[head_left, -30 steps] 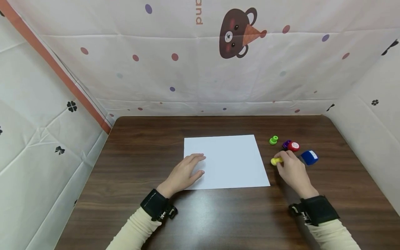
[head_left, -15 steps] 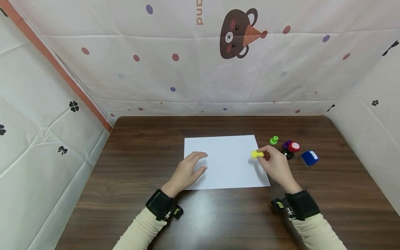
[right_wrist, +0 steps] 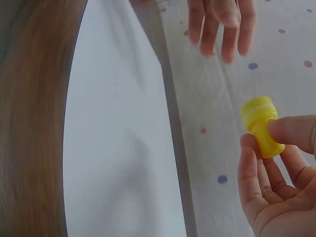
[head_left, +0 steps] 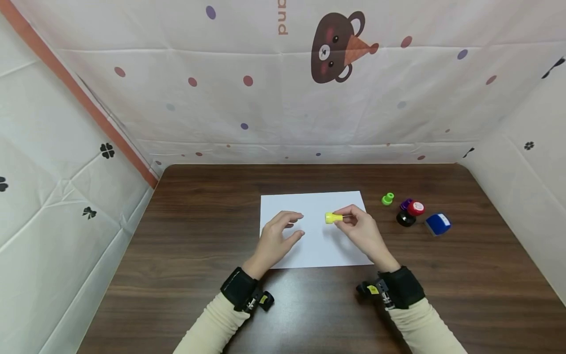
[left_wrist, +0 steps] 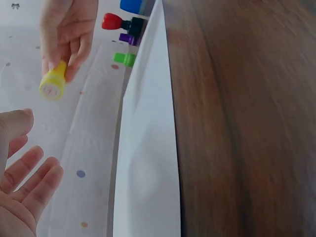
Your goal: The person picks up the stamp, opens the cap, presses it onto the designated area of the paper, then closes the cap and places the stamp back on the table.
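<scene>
My right hand (head_left: 364, 237) pinches a small yellow stamp (right_wrist: 266, 128) by its narrow handle, between thumb and fingers. It is raised over the right half of a white sheet of paper (head_left: 309, 256). In the left wrist view the yellow stamp (left_wrist: 52, 85) turns its round end, with a faint pinkish pattern, toward my left hand (head_left: 273, 242). That hand hovers over the sheet's left side, thumb and fingers spread apart and holding nothing. A gap separates the fingertips from the stamp.
Right of the paper stand a green stamp (head_left: 387, 198) and a purple one (head_left: 405, 204). Beside them are a red-topped piece (head_left: 415, 208), a round black piece (head_left: 406, 219) and a blue block (head_left: 438, 224) with a white label. A printed cloth (head_left: 283, 108) rises behind the brown table (head_left: 208, 211).
My right hand has carried the yellow stamp leftward from beside the other pieces to over the paper. My left hand has shifted slightly right, its fingers still apart.
</scene>
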Available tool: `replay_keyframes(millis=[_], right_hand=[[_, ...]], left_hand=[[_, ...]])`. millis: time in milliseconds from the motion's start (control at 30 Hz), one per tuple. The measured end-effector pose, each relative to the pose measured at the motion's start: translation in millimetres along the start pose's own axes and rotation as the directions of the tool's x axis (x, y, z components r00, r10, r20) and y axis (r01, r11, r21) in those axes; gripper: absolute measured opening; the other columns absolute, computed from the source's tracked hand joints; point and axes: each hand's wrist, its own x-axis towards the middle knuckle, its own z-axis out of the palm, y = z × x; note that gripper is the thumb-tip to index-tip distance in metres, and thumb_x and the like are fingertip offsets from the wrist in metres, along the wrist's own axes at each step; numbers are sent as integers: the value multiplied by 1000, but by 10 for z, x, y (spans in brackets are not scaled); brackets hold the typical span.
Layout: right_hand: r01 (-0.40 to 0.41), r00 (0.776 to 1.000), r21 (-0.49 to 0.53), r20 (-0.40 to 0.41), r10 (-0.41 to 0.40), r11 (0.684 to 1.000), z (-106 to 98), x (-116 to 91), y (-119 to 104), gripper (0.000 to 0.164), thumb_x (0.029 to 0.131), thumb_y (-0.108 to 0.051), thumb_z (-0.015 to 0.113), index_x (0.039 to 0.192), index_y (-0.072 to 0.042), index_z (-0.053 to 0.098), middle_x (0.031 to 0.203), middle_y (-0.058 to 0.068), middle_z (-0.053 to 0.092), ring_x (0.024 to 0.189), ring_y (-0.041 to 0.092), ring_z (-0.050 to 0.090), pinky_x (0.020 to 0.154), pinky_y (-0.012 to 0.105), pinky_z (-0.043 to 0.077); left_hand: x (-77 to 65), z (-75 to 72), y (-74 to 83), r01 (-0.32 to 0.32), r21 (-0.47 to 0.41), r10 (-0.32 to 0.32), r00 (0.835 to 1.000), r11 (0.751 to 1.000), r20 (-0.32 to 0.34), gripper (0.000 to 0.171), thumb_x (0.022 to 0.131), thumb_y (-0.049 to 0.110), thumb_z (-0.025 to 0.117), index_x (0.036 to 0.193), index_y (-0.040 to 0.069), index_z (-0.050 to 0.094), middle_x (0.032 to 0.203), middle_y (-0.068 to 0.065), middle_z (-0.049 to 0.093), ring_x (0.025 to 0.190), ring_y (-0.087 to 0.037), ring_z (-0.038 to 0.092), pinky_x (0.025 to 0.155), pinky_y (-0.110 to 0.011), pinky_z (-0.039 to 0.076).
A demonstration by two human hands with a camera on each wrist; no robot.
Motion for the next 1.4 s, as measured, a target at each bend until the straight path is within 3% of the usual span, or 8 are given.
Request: replay_keyframes(millis=[200,567,1000,1200,1400], right_hand=[[-22,999,106,48,17,994,136,1,-60,22,83,-7,66,104,-5,61,105,12,62,88,20,61,71,19,51],[-51,996,181,83,36,982,284,-4,-112,22,83,-9,67,103,-5,61,99,11,64,83,16,62,67,20,50],[-64,993,208,113,41,976,306,-34,-101,22,83,-9,67,103,-5,61,101,11,64,84,16,62,68,21,50],[-72,994,195,100,53,978,218,-53,6,22,84,-7,66,105,-2,61,104,13,64,87,15,63,71,18,50],[-91,994,186,78,77,978,146,-54,48,23,84,-7,65,106,-2,60,106,15,63,86,14,62,71,18,50]], left_hand=[[45,55,64,40,-37,-40,999,999,-16,33,77,8,73,109,8,62,108,0,61,99,-10,60,80,-17,52],[71,166,152,115,-155,-120,992,981,-23,36,74,4,75,107,10,62,106,-1,61,96,-12,62,78,-22,54],[79,237,168,124,-279,-138,990,952,-32,25,74,2,74,96,7,65,100,-2,62,93,-11,62,73,-17,54],[56,175,126,134,-279,-156,986,951,-60,24,73,0,74,95,3,65,99,-2,62,91,-11,63,73,-18,54],[40,92,87,169,-278,-199,976,946,-85,25,72,-3,75,94,7,67,98,-2,63,90,-12,64,73,-21,55]])
